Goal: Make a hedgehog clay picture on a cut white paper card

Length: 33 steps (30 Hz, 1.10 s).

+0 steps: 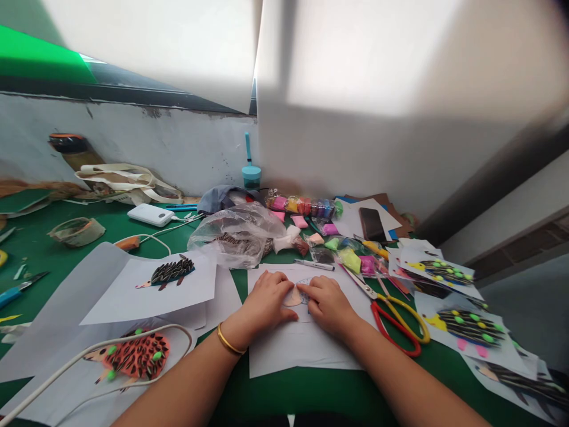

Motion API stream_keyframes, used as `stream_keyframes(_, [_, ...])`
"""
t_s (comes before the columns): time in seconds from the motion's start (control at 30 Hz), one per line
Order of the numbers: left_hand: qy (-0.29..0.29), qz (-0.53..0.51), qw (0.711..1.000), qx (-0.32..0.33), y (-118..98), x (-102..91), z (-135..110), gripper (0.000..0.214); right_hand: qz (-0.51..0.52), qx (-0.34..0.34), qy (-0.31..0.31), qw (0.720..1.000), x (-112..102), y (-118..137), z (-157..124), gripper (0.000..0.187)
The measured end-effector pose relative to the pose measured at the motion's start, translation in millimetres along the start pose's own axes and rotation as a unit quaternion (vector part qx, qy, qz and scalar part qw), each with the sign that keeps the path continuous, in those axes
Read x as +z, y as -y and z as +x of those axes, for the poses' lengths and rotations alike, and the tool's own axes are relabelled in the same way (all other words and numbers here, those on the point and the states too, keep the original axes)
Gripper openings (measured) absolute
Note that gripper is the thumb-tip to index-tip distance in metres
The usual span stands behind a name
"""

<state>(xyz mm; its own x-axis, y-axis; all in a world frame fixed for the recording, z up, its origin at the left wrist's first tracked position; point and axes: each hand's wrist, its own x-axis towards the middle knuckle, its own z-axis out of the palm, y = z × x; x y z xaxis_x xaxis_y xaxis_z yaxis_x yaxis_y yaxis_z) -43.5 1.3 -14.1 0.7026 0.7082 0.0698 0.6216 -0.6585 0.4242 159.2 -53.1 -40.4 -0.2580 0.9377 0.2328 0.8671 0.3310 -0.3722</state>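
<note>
On a white sheet of paper (306, 354) lies a small flat patch of peach modelling clay (292, 297), with a bluish outlined shape (304, 283) against its right side. My left hand (269, 299) rests on the paper at the left of the patch, fingertips at its upper edge and thumb spread below. My right hand (329, 303) touches the bluish shape with its stretched index finger, the other fingers being partly curled. Neither hand grips anything that I can see. A marker pen (314, 264) lies just beyond the sheet, and red-and-yellow scissors (395, 323) sit right of my right hand.
Clay packets (349, 260) and a plastic bag (240, 234) lie behind the paper. Seed-covered hedgehog pictures (171, 271) spread at left, with more hedgehog sheets (475, 326) at right. A white cable (80, 356) crosses the left side. A phone (372, 224) and power bank (151, 214) lie further back.
</note>
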Motion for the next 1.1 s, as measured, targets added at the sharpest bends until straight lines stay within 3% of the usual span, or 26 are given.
stream_keyframes(0.37, [-0.02,-0.009,1.0,-0.009,3.2,4.8,-0.6,0.086,-0.04,-0.014,0.036,0.998,-4.7,8.5,2.3,0.043])
stream_keyframes(0.83, [-0.012,-0.004,1.0,-0.013,3.2,3.8,-0.7,0.094,-0.013,0.004,0.018,1.0,-3.0,4.4,1.3,0.044])
stream_keyframes(1.1, [-0.005,-0.004,1.0,-0.02,1.5,1.8,-0.5,0.095,-0.057,-0.038,0.011,0.998,-6.1,7.9,-1.7,0.041])
